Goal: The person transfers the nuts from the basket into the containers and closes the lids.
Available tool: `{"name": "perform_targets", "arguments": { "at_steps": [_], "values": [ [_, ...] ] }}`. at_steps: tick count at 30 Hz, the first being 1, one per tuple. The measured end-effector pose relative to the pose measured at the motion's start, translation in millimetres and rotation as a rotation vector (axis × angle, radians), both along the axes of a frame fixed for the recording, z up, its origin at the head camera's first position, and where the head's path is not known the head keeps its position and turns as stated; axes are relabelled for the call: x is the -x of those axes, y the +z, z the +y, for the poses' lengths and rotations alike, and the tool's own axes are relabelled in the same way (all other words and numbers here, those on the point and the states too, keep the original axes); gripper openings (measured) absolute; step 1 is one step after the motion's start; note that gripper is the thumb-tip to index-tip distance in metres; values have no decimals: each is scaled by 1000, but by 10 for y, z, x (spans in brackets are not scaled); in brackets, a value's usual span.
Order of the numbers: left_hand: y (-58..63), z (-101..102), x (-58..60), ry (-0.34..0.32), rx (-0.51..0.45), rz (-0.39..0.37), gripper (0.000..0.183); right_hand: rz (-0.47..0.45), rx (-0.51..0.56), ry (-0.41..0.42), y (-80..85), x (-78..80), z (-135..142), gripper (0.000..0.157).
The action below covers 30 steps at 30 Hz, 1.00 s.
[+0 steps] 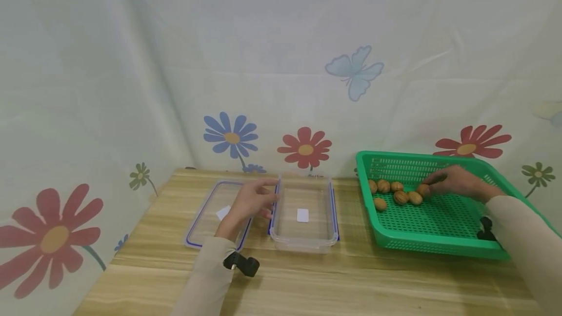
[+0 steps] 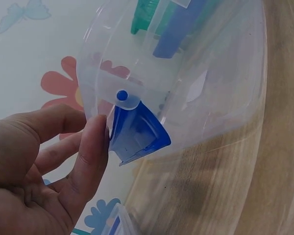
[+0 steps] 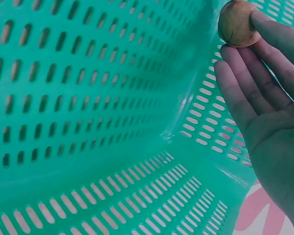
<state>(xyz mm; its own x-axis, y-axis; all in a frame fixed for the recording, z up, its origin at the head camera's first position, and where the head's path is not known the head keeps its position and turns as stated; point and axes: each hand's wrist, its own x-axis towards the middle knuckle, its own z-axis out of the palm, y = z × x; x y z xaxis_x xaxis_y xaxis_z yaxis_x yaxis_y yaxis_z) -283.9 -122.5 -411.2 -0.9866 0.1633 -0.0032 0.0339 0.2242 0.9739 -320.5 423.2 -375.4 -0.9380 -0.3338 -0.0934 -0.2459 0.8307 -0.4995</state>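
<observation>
- Right hand (image 1: 454,182) pinches a walnut (image 3: 237,23) inside the green basket (image 1: 432,242).
- Clear box (image 1: 303,245) lies toward nine o'clock from it, long axis twelve-to-six.
- Left hand (image 1: 252,201), nearer the box, relaxed, fingertips at its nine o'clock side.

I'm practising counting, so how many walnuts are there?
7 walnuts in the green basket: three in a back row, two side by side further forward, one frontmost, and one pinched by the right hand, which might hide more.
</observation>
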Motion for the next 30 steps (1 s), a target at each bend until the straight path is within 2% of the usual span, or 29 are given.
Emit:
{"name": "perform_targets", "arguments": {
  "at_steps": [7,18,30],
  "values": [
    [-6,5,4,-5,-12,-13,49,77,14,-48,157,-51,-70,46],
    [9,18,0,-23,-24,-1,49,165,40,-55,525,-131,-326,47],
    [1,13,-12,-18,-35,-17,50,222,119,-93,884,-340,-779,49]
  ]
}}
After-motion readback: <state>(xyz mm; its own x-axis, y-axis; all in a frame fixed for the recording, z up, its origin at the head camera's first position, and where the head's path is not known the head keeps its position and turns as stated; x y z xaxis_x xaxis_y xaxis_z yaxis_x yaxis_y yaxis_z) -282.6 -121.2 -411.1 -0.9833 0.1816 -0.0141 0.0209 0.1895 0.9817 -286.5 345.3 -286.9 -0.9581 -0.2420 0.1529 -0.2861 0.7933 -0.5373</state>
